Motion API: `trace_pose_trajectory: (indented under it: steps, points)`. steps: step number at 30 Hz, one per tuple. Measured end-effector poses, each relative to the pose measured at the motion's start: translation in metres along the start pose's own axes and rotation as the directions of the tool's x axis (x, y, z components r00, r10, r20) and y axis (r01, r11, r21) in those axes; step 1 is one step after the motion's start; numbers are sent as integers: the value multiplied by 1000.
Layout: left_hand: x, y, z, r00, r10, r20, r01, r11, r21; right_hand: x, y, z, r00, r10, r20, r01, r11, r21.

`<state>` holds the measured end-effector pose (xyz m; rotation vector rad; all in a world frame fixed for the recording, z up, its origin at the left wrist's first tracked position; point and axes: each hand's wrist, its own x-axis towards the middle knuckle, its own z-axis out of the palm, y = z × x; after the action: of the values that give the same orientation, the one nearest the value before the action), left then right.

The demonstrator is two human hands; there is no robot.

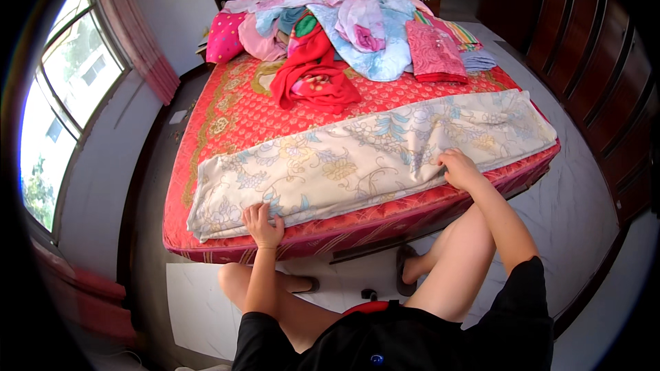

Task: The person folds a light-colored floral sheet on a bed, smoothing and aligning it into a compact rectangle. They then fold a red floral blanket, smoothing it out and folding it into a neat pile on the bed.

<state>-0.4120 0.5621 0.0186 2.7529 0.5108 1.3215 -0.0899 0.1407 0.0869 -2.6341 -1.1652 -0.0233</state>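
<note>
A long folded cream cloth with a blue and tan floral print [337,158] lies across the near end of the bed. On its near left edge rests my left hand [262,228], fingers spread over the fabric and thumb apart. My right hand [460,167] is at the cloth's near edge, right of the middle, with bent fingers closed on the fabric. Creases run through the cloth just left of those fingers. Both palms face down, so the undersides of the fingers are hidden.
A red patterned mattress [234,106] lies beneath. Farther back are a crumpled red cloth [316,86], a heap of pale blue and pink bedding [371,27], a folded pink cloth [434,51] and a pink dotted pillow [225,36]. A window [75,82] is left; dark wardrobe doors [591,62] stand right.
</note>
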Motion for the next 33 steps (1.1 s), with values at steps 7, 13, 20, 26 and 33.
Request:
trace_pose_trajectory:
  steps: [7, 13, 20, 26, 33]
  points:
    - [12, 116, 26, 979, 142, 147, -103, 965, -243, 12, 43, 23, 993, 57, -99, -52, 997, 49]
    - [41, 239, 70, 940, 224, 256, -139, 940, -312, 19, 71, 6, 964, 2, -265, 59, 972, 226]
    - [43, 270, 103, 912, 332, 239, -208, 880, -427, -11, 114, -21, 978, 29, 208, -77, 971, 228]
    - [41, 269, 91, 839, 333, 430, -119, 884, -453, 52, 127, -26, 989, -3, 147, -73, 857, 510]
    - [125, 224, 143, 949, 81, 306, 66, 894, -443, 117, 221, 43, 785, 343, -516, -84, 884, 459]
